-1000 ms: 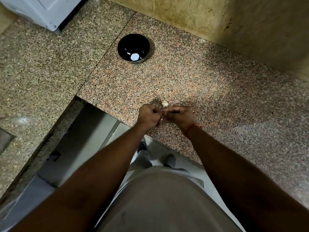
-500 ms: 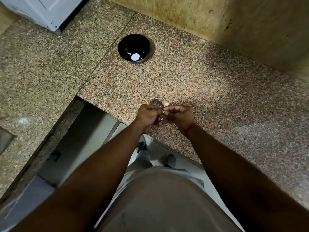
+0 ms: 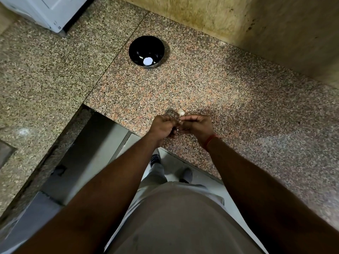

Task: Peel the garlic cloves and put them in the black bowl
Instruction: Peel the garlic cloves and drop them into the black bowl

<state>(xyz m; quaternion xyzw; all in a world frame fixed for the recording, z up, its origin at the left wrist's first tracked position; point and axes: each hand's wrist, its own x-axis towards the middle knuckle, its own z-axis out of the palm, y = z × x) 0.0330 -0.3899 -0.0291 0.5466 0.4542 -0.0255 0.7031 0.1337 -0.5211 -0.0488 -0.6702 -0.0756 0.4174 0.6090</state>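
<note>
- Left hand [image 3: 163, 126] & right hand [image 3: 198, 126] meet knuckle to knuckle just over the near edge of the granite desk [image 3: 238, 99], fingers of both curled in.
- Between them a small pale bit of garlic clove [image 3: 177, 128] shows; both grips look pinched on it, left from the left side, right from the right. Most of it is hidden by fingers, so can't tell how much skin is on it.
- Right index finger lies stretched toward the left hand, tip near a 2nd pale scrap at the meeting point; too small to say clove or peel.
- Another garlic clove [image 3: 181, 112] lies loose on the desk just beyond the hands, not touched by either.
- Black bowl [image 3: 146, 51] stands upright farther back on the desk, well apart from the hands, near the seam between two slabs. Inside: a bright white round spot w/ a small pale sliver beside it; can't tell if clove or glare.
- Red thread band [image 3: 211, 139] on right wrist.
- White appliance [image 3: 45, 10] at the far left corner; tan wall [image 3: 238, 19] behind the desk.
- Below: grey trousers, shoes, pale floor.
</note>
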